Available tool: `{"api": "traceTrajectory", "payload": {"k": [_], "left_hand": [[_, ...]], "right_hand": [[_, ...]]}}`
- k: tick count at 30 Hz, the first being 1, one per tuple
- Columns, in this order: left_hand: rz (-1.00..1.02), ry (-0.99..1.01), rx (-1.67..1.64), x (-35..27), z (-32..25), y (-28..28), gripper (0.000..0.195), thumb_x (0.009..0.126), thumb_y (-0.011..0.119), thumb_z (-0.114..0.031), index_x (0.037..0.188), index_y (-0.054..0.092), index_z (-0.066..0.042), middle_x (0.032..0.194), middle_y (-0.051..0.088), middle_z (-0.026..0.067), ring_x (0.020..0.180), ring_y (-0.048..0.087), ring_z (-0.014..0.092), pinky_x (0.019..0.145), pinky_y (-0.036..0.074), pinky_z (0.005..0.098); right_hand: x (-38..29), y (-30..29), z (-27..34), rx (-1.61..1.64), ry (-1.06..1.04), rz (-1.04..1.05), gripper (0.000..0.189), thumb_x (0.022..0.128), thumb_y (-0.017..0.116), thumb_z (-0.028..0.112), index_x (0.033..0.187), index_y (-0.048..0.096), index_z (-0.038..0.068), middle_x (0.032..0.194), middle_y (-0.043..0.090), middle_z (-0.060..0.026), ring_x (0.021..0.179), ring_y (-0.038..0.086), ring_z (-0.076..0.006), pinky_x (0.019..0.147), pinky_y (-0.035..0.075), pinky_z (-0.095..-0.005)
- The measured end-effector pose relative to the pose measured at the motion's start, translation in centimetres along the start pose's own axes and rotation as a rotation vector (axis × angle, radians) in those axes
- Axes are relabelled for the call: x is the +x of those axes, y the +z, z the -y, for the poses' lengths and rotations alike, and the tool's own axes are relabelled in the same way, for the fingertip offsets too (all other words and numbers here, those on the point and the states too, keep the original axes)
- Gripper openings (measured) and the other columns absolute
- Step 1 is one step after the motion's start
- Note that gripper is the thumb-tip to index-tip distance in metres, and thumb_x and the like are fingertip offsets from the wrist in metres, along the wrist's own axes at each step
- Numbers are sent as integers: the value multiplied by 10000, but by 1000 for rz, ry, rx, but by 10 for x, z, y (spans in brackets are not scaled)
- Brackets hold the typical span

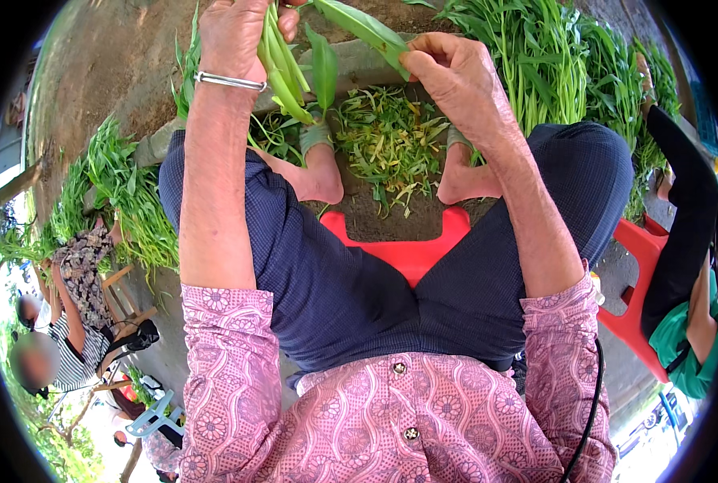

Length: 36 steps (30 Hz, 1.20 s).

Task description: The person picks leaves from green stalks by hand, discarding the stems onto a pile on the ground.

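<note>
My left hand [238, 30], at the top of the view, is closed around a bundle of green leafy-vegetable stems [280, 69]; their lower ends point down and to the right. A silver bangle [231, 81] circles that wrist. My right hand [455, 75] pinches a long green leaf [365, 29] between thumb and fingers. The leaf stretches up and left towards the bundle; whether it is still joined there, I cannot tell. Another broad leaf [322, 69] hangs below, between the hands. Beneath them, a heap of torn leaves, some yellowed [392, 142], covers the ground between my feet.
Large piles of long-stemmed greens lie at the upper right [540, 66] and left [123, 187]. I sit on a red plastic stool [395, 247]. A concrete kerb [359, 60] runs ahead of my feet. People sit nearby on both sides, one on a red chair [633, 290].
</note>
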State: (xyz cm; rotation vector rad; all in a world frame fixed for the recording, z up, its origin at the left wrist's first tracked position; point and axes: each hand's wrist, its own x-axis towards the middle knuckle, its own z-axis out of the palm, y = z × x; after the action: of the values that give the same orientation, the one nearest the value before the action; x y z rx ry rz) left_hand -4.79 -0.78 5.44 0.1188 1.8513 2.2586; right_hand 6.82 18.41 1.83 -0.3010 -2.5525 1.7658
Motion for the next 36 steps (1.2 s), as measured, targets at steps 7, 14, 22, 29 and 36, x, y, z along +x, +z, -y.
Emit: {"api": "traceTrajectory", "payload": {"k": [7, 14, 22, 29, 36], "left_hand": [[25, -57, 0, 7, 6, -10, 149, 820, 676, -125, 879, 634, 5, 709, 634, 94, 470, 523, 135, 447, 422, 257], [110, -66, -79, 18, 11, -27, 140, 848, 664, -95, 880, 648, 40, 809, 656, 137, 536, 505, 139, 517, 408, 269], [222, -119, -49, 11, 4, -24, 165, 863, 651, -108, 904, 649, 52, 772, 634, 100, 536, 485, 113, 524, 398, 254], [221, -119, -9, 5, 2, -17, 188, 862, 660, -129, 899, 650, 55, 764, 629, 87, 535, 489, 108, 517, 392, 249], [195, -109, -20, 7, 3, -20, 177, 855, 667, -118, 905, 656, 51, 769, 642, 100, 535, 495, 108, 514, 395, 251]], "right_hand": [[0, 4, 2, -7, -67, -122, 300, 797, 547, 219, 868, 649, -53, 613, 598, -106, 586, 558, -151, 597, 475, -320], [-4, 6, 1, 41, -33, -109, 279, 807, 538, 204, 848, 665, -41, 572, 540, -53, 546, 495, -109, 537, 427, -305], [-8, -2, 6, 240, 70, 49, 294, 848, 525, 236, 951, 697, 20, 740, 627, -29, 715, 555, -91, 700, 447, -259], [-22, -10, 20, 305, 138, 113, 388, 850, 551, 394, 1053, 700, 99, 996, 660, -39, 1077, 544, -171, 1008, 342, -430], [-15, -10, 15, 257, 187, 221, 349, 816, 596, 398, 930, 694, 82, 906, 621, -14, 952, 519, -148, 919, 372, -404]]}}
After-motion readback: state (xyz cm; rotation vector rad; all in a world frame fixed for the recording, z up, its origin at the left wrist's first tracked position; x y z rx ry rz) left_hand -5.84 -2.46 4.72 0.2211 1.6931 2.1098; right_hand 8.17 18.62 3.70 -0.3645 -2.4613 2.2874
